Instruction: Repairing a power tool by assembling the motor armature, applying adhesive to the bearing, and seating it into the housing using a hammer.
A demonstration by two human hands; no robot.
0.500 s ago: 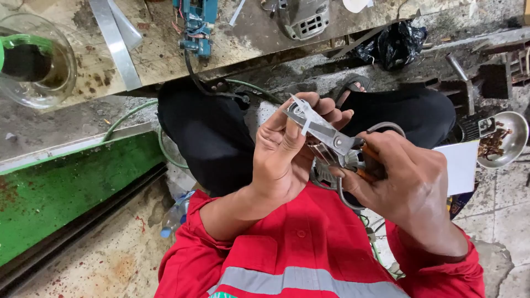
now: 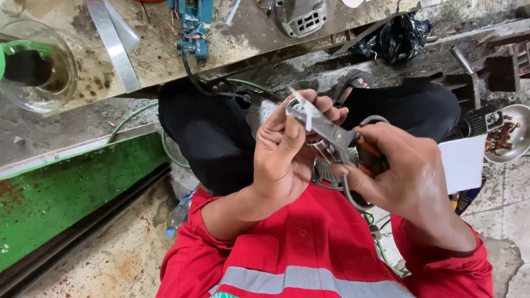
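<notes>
Pretty much nothing had shifted from half a second before; the same hold was kept, only tilted a touch, so the fiddly bit was still in hand. A stained, scuffed wooden surface (image 2: 165,52) was seen up top, with a teal power tool (image 2: 194,25) and a clear glass bowl (image 2: 33,66) on it. The left hand (image 2: 287,160) was clamped round a small shiny metal part (image 2: 317,124), held over the lap. The right hand (image 2: 406,176) was closed on orange-handled pliers (image 2: 367,149), dull steel nose touching that part.
</notes>
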